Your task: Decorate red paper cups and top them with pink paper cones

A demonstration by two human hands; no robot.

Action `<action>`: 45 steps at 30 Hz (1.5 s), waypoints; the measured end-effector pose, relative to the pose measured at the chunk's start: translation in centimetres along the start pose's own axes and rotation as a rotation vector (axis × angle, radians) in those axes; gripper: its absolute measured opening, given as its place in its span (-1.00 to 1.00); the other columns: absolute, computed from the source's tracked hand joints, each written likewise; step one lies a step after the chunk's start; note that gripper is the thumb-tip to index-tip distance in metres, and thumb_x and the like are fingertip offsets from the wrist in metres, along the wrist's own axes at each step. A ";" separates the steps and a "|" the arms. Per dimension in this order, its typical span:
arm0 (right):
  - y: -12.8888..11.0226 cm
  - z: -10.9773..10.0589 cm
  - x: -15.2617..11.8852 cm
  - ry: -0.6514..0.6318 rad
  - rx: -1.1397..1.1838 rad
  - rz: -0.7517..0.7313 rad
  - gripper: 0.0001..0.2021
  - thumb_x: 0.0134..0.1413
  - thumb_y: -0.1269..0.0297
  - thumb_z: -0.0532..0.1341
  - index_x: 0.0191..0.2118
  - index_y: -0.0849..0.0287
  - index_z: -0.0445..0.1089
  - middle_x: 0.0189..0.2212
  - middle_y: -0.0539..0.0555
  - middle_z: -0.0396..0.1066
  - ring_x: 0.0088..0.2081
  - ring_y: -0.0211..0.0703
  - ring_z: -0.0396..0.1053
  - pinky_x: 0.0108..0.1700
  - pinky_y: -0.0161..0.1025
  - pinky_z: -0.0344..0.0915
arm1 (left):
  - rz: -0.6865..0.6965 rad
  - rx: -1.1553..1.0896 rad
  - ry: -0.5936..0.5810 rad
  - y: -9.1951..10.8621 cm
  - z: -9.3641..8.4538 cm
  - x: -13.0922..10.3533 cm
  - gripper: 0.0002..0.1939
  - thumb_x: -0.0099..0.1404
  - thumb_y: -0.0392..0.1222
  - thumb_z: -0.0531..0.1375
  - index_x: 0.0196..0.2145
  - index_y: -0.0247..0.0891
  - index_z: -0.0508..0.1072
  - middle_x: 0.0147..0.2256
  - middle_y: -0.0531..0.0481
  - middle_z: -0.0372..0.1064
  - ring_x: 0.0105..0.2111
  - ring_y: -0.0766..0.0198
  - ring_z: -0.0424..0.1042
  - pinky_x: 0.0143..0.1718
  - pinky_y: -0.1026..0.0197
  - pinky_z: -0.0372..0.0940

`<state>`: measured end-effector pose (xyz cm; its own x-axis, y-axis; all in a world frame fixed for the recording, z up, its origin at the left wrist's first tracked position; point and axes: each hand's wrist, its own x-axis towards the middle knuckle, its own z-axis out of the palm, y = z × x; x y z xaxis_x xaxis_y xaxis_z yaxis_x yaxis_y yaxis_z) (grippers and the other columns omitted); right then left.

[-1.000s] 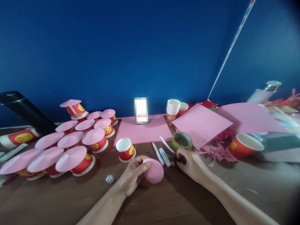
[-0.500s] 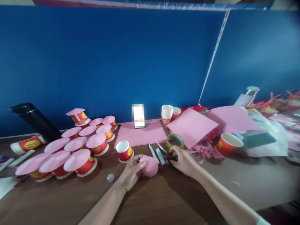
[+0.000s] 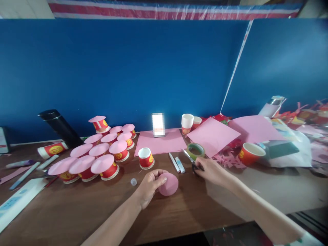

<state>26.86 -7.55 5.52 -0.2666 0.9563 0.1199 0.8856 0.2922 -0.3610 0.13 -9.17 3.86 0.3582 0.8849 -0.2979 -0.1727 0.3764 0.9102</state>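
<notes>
Left hand (image 3: 151,186): thumb and fingers pinch pink disc (image 3: 170,185), jutting right of fingertips. Right hand (image 3: 211,171): fingers curled round handles of scissors (image 3: 189,157), blades beside tape roll (image 3: 199,155). Step seems handling disc and scissors; any cut calls for blades nearer left fingers.

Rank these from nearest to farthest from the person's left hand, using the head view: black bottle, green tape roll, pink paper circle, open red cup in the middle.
1. Pink paper circle: held in the left hand.
2. Open red cup: just beyond the hand.
3. Green tape roll: ahead and right.
4. Black bottle: far left, near the blue wall.
</notes>
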 end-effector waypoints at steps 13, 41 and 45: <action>-1.3 1.3 -1.2 -0.024 -0.394 0.076 -0.85 0.05 0.27 0.12 -0.31 0.21 0.38 -0.35 0.17 0.43 -0.28 -0.01 0.40 -0.35 -0.26 0.17 | -0.075 -0.223 -0.021 -2.1 -1.4 -6.8 -0.75 0.05 -0.29 0.25 -0.25 -0.29 0.41 -0.31 -0.03 0.36 -0.37 0.36 0.33 -0.32 0.29 0.25; -9.3 5.5 -4.8 -0.132 0.957 -0.022 -0.78 0.03 0.29 0.19 -0.17 0.20 0.28 -0.33 0.04 0.45 -0.31 -0.19 0.39 -0.27 -0.30 0.28 | 0.109 -0.246 0.157 -3.3 0.8 -8.1 -0.60 0.09 -0.22 0.25 -0.09 -0.27 0.32 -0.12 -0.12 0.39 -0.11 0.22 0.37 -0.07 0.21 0.24; -8.7 5.8 -3.5 -0.129 0.874 -0.058 -0.81 0.04 0.29 0.17 -0.20 0.23 0.30 -0.35 0.05 0.44 -0.34 -0.20 0.38 -0.28 -0.30 0.27 | 0.237 0.051 0.247 -3.4 0.0 -8.1 -0.56 0.10 -0.17 0.24 -0.05 -0.25 0.30 -0.02 -0.14 0.32 0.03 0.16 0.26 0.04 0.16 0.16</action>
<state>17.90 -13.36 2.91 -0.3895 0.9180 0.0741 0.2760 0.1931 -0.9416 -2.20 -17.63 3.19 0.0798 0.9882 -0.1310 -0.1761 0.1433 0.9739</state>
